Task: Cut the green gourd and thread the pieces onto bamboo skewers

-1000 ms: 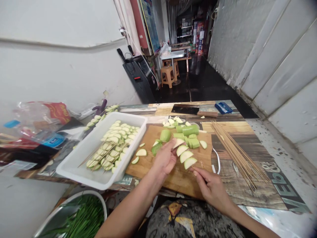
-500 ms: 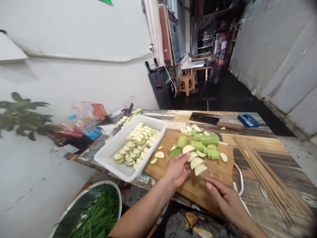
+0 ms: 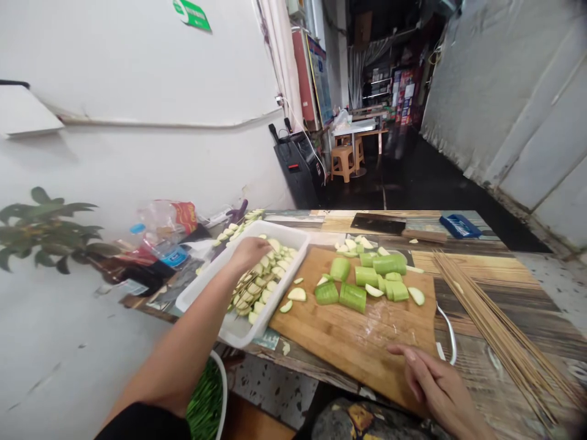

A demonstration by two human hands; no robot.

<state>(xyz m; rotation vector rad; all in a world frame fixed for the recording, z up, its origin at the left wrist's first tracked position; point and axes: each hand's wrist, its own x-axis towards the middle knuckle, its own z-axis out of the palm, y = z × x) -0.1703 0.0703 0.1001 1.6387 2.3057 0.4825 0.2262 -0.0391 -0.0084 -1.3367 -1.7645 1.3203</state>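
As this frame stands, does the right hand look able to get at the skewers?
Probably yes: the right hand is over the near right part of the cutting board, and the skewers lie uncovered on the table just to its right, with nothing visibly blocking the way.

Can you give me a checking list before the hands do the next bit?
1. Left hand away from the white tray: not ok, it is over the slices inside.
2. Left hand's grip: cannot tell, the view hides what it may hold.
3. Right hand free: ok, nothing shows in it.
4. Thin sticks ready: ok, a bunch lies right of the cutting board.
5. Cleaver away from both hands: ok, it lies beyond the cutting board.
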